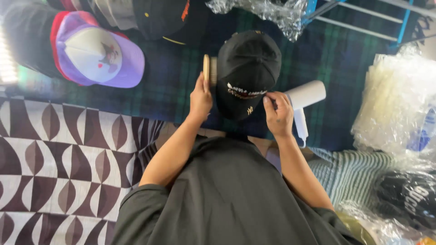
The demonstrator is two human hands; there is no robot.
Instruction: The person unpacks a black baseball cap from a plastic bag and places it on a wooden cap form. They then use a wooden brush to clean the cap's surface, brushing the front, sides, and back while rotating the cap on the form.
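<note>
Item one: black baseball cap point(247, 68) with white embroidery on its front panel, held up between my two hands above the dark green-and-blue plaid cloth point(172, 86), crown pointing away from me and embroidered front facing the camera. My right hand point(278, 113) has its grip pinched on the cap's lower right edge, fingertips curled onto the fabric beside the embroidery. My left hand point(200, 97) has its grip clenched around a small wooden brush point(208, 68), held upright with its bristle side against the cap's left flank. Item two: white handheld appliance point(303, 102) with a cylindrical head and a slim handle, lying on the plaid cloth just beside my right hand, partly behind it. Item three: purple-brimmed cap with a white front panel and a small cartoon figure point(97, 56), resting on the cloth well apart to the left. Item four: further dark caps point(159, 18) along the top edge, only partly in view. Item five: crumpled clear plastic wrap point(268, 11) at top centre. Item six: a stack of clear plastic bags point(397, 104) at right, with another bagged black cap point(408, 199) below it. Item seven: brown-and-white patterned mat point(59, 159) at lower left. Item eight: my dark grey shirt point(227, 195) fills the foreground.
</note>
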